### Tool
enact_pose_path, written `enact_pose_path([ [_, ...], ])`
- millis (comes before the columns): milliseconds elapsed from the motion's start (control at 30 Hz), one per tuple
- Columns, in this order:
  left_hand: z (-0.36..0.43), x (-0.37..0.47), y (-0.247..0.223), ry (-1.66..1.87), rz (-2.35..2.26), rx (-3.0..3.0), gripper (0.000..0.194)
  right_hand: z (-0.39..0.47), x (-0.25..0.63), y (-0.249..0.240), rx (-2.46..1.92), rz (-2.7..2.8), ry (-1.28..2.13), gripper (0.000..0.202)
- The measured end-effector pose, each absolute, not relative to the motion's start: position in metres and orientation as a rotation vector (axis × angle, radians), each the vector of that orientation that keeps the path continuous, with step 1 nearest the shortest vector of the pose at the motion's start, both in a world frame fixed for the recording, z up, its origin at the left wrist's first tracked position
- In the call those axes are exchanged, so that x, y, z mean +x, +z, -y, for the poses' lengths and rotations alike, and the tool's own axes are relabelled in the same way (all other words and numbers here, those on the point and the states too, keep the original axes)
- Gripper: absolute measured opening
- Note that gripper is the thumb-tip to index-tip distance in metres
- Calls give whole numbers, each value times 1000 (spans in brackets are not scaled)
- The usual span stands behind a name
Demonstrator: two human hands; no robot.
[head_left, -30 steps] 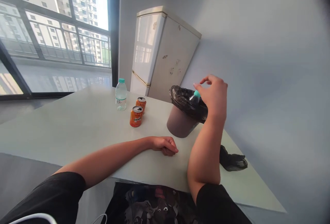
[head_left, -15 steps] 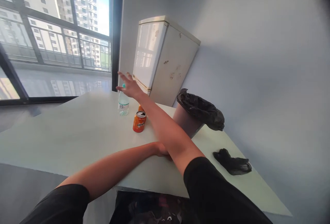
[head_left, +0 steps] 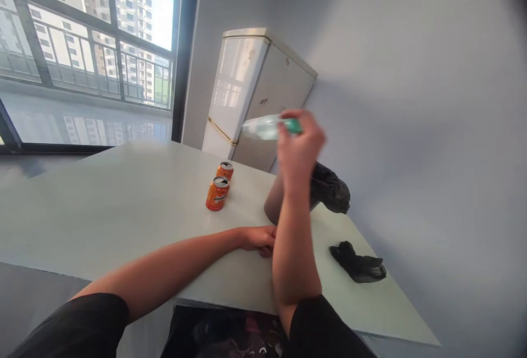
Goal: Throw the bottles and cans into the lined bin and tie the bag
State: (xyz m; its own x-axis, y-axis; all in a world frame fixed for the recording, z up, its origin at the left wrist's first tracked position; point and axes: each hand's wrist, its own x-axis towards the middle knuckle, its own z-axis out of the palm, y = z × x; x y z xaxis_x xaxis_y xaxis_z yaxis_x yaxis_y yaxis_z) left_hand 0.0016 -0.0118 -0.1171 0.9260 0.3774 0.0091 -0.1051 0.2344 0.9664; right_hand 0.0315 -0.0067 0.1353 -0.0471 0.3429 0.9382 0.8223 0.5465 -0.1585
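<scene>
On the table (head_left: 123, 199), a nearer orange can (head_left: 217, 195) and a farther orange can (head_left: 224, 170) stand upright. The left hand (head_left: 259, 239) rests with fingers curled closed. A clear bottle (head_left: 263, 128), nearly horizontal in mid-air, is gripped near its green cap (head_left: 293, 126) by the right hand's (head_left: 302, 146) fingers. A bin (head_left: 272, 202) stands behind; rightmost lies a crumpled black bag (head_left: 358, 264).

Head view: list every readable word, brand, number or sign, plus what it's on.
"Mirinda", probably: front orange can; lettering blurred, so not certain.
Rear orange can: partly hidden by the front one, nothing readable.
Bottle in the right hand: motion-blurred, nothing readable.
Refrigerator: small marks, not legible as text.
</scene>
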Motion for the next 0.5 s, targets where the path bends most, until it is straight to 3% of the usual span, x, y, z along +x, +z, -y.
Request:
enact_pose_path([
  [100,12,1,-114,167,-96,1287,63,53,90,153,-909,1254,-731,22],
  [233,11,-2,-109,122,-2,1302,65,64,133,155,-919,1100,-829,27],
  [500,13,-5,-105,115,-64,1302,68,-3,145,141,-1323,1405,-549,16],
])
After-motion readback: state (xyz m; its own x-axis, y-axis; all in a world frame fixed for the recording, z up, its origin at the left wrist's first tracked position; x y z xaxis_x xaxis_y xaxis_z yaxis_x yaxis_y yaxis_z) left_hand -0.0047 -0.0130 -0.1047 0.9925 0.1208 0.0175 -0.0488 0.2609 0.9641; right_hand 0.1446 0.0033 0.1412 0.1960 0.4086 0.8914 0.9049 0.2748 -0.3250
